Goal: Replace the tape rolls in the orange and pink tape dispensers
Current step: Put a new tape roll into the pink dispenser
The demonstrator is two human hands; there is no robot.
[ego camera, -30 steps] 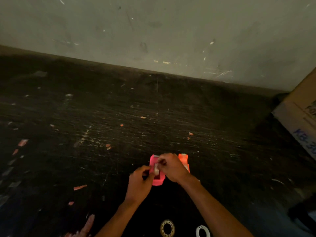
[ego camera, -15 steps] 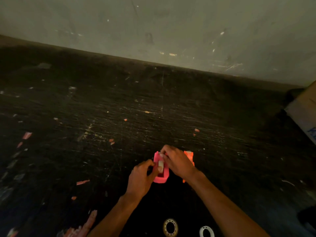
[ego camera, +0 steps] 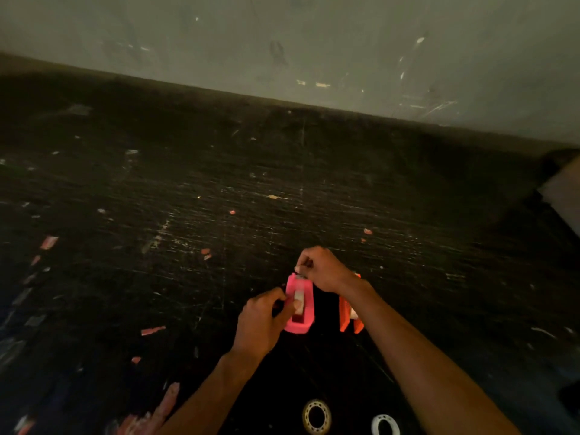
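Observation:
A pink tape dispenser (ego camera: 308, 312) stands on the dark scratched table (ego camera: 219, 215) with a pale tape roll (ego camera: 298, 299) seated in its slot. My left hand (ego camera: 261, 321) grips the dispenser's left side, thumb on the roll. My right hand (ego camera: 323, 270) is pinched at the dispenser's far end, fingers closed on the tape's end, which is too small to see clearly. The orange dispenser (ego camera: 348, 318) stands just right of the pink one, partly hidden behind my right wrist.
Two loose tape rolls lie near the front edge: a tan-cored roll (ego camera: 317, 416) and a white roll (ego camera: 385, 425). Scraps of pink tape are stuck over the table's left part. A cardboard box (ego camera: 565, 196) sits at the right edge. A grey wall rises behind.
My right hand has moved from over the roll toward the dispenser's far end, uncovering the roll. The left hand stays on the pink dispenser. The camera has shifted slightly.

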